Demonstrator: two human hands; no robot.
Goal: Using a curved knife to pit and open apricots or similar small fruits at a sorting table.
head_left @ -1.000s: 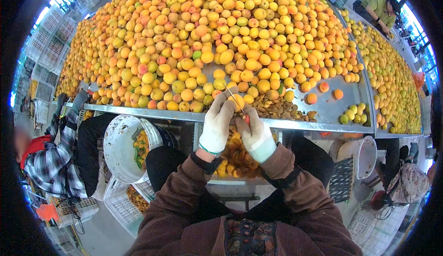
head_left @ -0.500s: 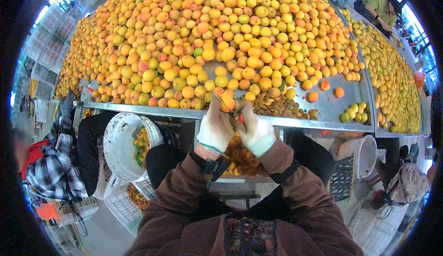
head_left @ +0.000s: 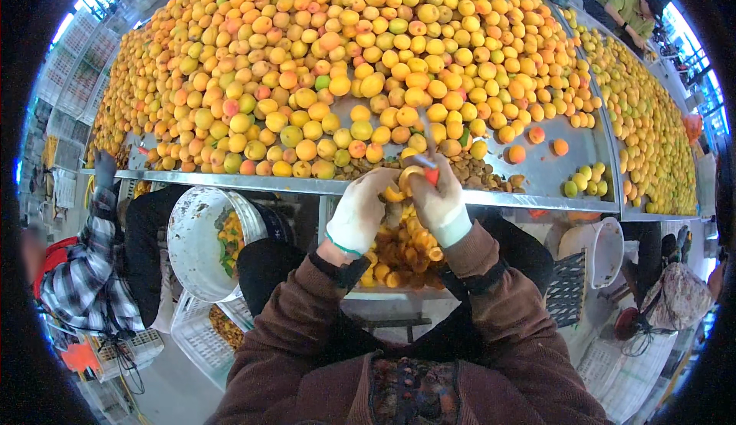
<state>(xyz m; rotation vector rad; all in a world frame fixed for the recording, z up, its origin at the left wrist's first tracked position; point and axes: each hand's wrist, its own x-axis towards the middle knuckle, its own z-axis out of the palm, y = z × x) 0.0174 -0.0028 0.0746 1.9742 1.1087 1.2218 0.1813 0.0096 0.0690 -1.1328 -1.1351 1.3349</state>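
My left hand, in a white glove with a soiled finger area, is closed on a cut apricot at the table's front edge. Beside it, my gloved right hand grips a small knife by its red handle, the blurred blade pointing up and away. An orange apricot piece also shows between the two hands; I cannot tell which one holds it. Below them lies a heap of halved apricots between my knees. Brown apricot pits lie on the metal table just beyond my right hand.
A big pile of whole apricots covers most of the metal table. A white bucket with apricot pieces stands at left, above a white crate. Another white bucket is at right. Other people sit left, right and far right.
The knife has swung up, its blade now pointing away from me. My hands have moved slightly apart and the apricot has come down nearer the heap of halves.
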